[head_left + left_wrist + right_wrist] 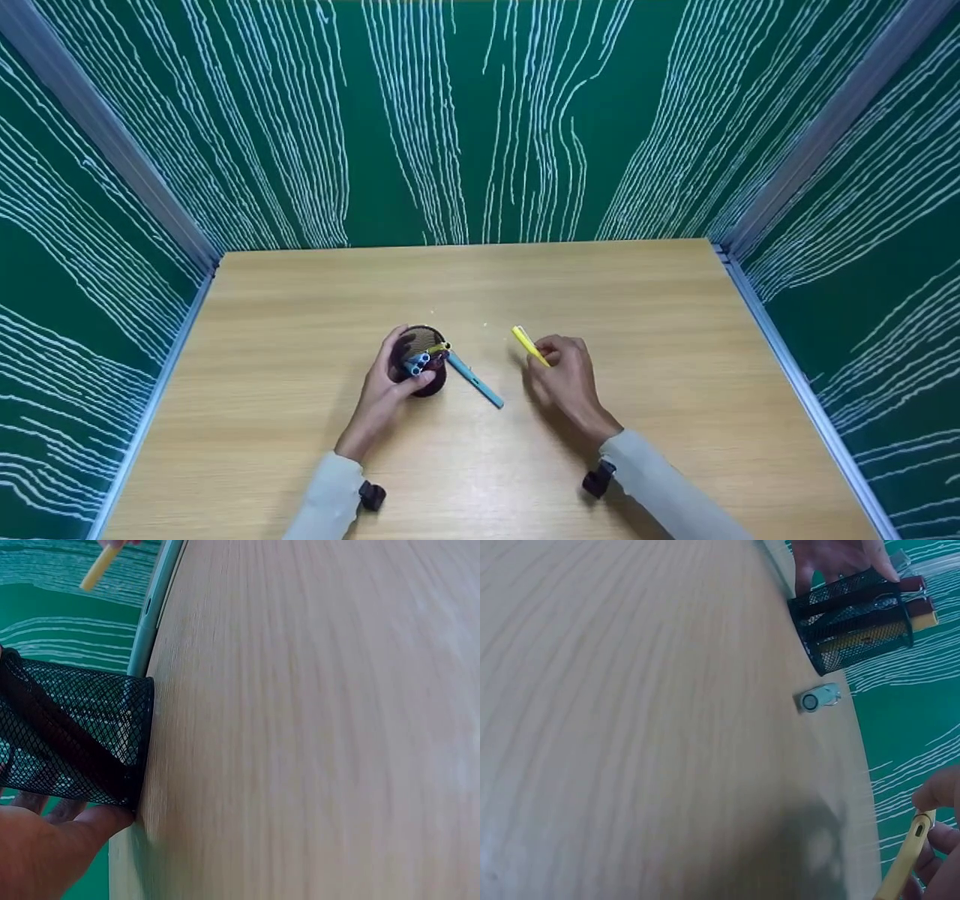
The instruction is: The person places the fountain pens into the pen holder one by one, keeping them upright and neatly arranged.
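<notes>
My left hand [380,390] grips a black mesh pen cup [430,387] upright on the table, fingers around the far side and thumb across the near side. Several pens stand in it; blue pen ends [417,364] and a yellow one [437,348] show at the rim, and dark red ones [913,585] in the right wrist view. Just right of the cup a blue pen [475,381] lies slantwise on the table. Farther right, my right hand [571,379] pinches a yellow pen [529,344] above the wood, its free end pointing up and left.
The wooden table [300,300] is bounded by green walls [465,135] with white wavy lines. Metal posts [840,127] stand at the back corners, and rails [810,390] run along both sides. Tiny pale specks lie beyond the cup.
</notes>
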Demonstrator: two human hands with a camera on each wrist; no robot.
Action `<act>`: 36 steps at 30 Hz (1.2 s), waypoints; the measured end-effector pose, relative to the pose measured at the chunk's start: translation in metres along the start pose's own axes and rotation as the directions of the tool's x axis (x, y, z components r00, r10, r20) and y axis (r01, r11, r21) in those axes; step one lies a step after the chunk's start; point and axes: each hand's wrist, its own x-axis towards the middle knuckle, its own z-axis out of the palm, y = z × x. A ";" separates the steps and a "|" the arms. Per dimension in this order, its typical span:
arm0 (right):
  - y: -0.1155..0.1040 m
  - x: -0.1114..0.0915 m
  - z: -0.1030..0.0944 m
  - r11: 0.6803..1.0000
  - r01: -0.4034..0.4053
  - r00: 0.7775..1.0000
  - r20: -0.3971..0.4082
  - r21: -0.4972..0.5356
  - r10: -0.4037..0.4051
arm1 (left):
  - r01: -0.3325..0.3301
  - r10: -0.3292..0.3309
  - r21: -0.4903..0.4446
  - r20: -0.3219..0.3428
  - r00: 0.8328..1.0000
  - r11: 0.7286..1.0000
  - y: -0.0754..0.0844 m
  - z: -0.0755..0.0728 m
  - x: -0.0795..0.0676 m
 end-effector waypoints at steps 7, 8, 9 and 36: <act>-0.009 0.002 -0.005 0.998 0.040 0.999 -0.013 0.041 -0.040 | -0.002 0.002 -0.005 0.001 1.000 1.000 0.001 0.000 -0.001; -0.010 0.002 -0.005 0.998 0.046 0.999 -0.017 0.045 -0.046 | 0.000 0.000 0.003 0.001 1.000 1.000 0.001 0.000 -0.001; -0.011 0.002 -0.005 0.998 0.051 0.999 -0.018 0.046 -0.050 | 0.000 0.000 0.008 0.001 1.000 1.000 0.001 0.000 -0.001; -0.050 0.010 -0.011 0.983 0.129 0.992 -0.031 0.128 -0.126 | -0.010 0.010 -0.006 0.007 1.000 1.000 0.002 0.000 0.000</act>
